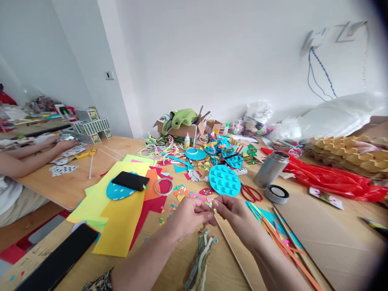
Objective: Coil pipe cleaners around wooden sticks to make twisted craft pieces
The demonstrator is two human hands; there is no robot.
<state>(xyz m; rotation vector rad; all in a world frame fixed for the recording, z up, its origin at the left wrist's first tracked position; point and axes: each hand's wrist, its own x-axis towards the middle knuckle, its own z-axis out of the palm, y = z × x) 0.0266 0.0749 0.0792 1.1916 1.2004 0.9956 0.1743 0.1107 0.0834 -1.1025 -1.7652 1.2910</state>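
In the middle of the head view, my left hand (192, 214) and my right hand (233, 214) meet, each with the fingers pinched. Between their fingertips is the upper end of a thin wooden stick (232, 248), which slants down toward the bottom edge. Fingers hide the tip of the stick and any small thing there. Below my left hand hangs or lies a bundle of yarn strands (200, 260) in white, green and brown; how it is joined is hidden. Just beyond the hands are a blue dimpled paper disc (224, 180) and small colourful paper fish (182, 191).
Left are yellow paper sheets (121, 214), a black phone (130, 180) and a tape ring (164, 186). Right are red scissors (253, 194), a steel flask (270, 169), paper strips (281, 246) and cardboard (330, 238). Another person's arms (33, 155) rest by playing cards (63, 169).
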